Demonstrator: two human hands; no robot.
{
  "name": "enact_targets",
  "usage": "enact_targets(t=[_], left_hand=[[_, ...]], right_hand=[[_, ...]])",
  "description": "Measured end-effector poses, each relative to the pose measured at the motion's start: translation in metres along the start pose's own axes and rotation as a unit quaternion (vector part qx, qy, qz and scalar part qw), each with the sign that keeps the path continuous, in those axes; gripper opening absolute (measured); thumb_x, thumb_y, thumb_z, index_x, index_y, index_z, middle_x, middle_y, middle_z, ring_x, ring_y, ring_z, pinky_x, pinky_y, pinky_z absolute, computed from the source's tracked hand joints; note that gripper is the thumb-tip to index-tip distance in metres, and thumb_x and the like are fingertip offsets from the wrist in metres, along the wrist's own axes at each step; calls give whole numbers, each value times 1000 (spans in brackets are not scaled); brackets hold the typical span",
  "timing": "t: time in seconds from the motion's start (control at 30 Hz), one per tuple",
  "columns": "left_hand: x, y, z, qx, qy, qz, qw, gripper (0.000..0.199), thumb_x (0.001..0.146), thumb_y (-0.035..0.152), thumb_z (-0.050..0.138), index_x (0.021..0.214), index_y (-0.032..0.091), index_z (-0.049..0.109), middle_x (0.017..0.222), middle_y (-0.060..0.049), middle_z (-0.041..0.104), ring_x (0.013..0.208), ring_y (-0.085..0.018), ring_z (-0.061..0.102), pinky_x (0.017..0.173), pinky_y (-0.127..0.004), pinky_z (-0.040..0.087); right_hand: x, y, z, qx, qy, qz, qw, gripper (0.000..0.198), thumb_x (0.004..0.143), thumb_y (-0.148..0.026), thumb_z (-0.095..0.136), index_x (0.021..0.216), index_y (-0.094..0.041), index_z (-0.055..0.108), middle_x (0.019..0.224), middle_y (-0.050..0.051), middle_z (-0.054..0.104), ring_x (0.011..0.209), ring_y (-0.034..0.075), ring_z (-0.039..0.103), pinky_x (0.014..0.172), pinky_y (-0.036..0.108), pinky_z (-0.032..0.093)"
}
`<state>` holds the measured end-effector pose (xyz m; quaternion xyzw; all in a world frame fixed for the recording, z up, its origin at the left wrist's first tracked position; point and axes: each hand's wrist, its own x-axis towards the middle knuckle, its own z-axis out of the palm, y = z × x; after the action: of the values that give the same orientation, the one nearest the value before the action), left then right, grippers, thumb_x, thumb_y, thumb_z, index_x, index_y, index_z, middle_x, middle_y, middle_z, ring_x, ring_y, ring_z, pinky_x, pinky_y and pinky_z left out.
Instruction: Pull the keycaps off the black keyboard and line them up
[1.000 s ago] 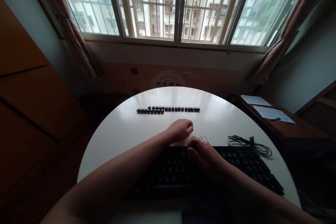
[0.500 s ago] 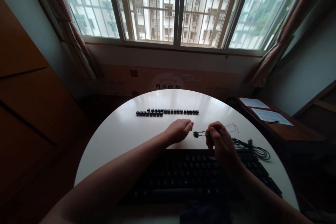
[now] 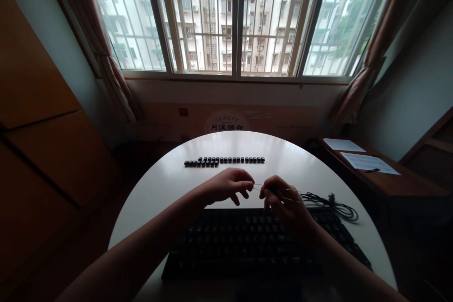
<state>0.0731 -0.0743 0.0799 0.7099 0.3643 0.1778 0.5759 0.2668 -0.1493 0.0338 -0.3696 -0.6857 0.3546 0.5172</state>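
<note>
My right hand is closed around a wire keycap puller, whose thin loops stick out on both sides of the fingers. At the puller's left end, my left hand pinches a small black keycap between thumb and fingers, which mostly hide it. Both hands hover over the back edge of a black keyboard lying on the table. Beyond them, black keycaps stand lined up in a row, doubled toward the left.
The round white table carries everything. A coiled black cable lies behind the keyboard's right end. To the right, a brown side table holds paper sheets and a pen.
My left hand has turned and closed on the keycap at the puller's end. My right hand has shifted slightly left. The head view has tilted up a little.
</note>
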Motion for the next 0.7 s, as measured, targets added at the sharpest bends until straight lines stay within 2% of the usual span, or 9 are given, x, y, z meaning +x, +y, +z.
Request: enact_targets(t=[0.1, 0.2, 0.4, 0.47, 0.53, 0.63, 0.7], left_hand=[[-8, -13, -1, -62, 8, -32, 998, 30, 77, 32, 71, 97, 11, 63, 88, -7, 65, 76, -17, 65, 54, -25, 54], [-15, -21, 0, -90, 31, -37, 995, 31, 75, 31, 73, 96, 11, 63, 87, -6, 64, 71, -15, 62, 55, -26, 54], [-22, -31, -6, -91, 65, -3, 994, 35, 78, 27, 71, 107, 15, 57, 94, -6, 65, 78, -17, 65, 63, -30, 56], [-20, -36, -11, -88, 76, 15, 993, 36, 78, 25, 71, 108, 15, 55, 94, -7, 67, 78, -17, 65, 63, -29, 55], [-17, -40, -15, -79, 78, 22, 994, 35, 78, 24, 71, 107, 15, 55, 93, -8, 69, 77, -16, 65, 63, -29, 54], [-16, -45, -14, -71, 47, 23, 996, 38, 76, 28, 74, 106, 15, 56, 93, -9, 71, 77, -17, 66, 67, -32, 54], [-17, -47, -10, -78, 11, 39, 996, 42, 73, 33, 77, 106, 15, 57, 91, -10, 72, 77, -19, 67, 69, -33, 54]], right_hand=[[-1, -1, 3, -31, -45, -10, 998, 10, 94, -26, 49, 90, -20, 57, 79, 2, 61, 60, 13, 56, 55, 26, 45], [-2, 1, 8, -50, -49, -9, 997, 15, 95, -24, 44, 88, -20, 57, 77, 2, 60, 61, 14, 55, 57, 27, 44], [-3, 3, 8, -99, 6, -24, 995, 26, 99, -32, 37, 85, -21, 56, 72, 1, 56, 61, 16, 52, 56, 28, 42], [-2, 2, 5, -161, 36, -57, 985, 33, 101, -36, 34, 83, -21, 58, 75, 4, 57, 68, 19, 54, 60, 31, 44], [0, 1, 3, -250, 55, -99, 962, 37, 101, -38, 34, 84, -21, 62, 84, 8, 59, 80, 23, 56, 69, 36, 46], [2, 3, 5, -326, 35, -126, 936, 29, 101, -31, 37, 98, -22, 65, 100, 11, 61, 92, 26, 57, 75, 38, 47], [1, 6, 9, -339, -8, -116, 934, 28, 101, -24, 37, 113, -22, 62, 98, 10, 63, 80, 22, 59, 66, 34, 47]])
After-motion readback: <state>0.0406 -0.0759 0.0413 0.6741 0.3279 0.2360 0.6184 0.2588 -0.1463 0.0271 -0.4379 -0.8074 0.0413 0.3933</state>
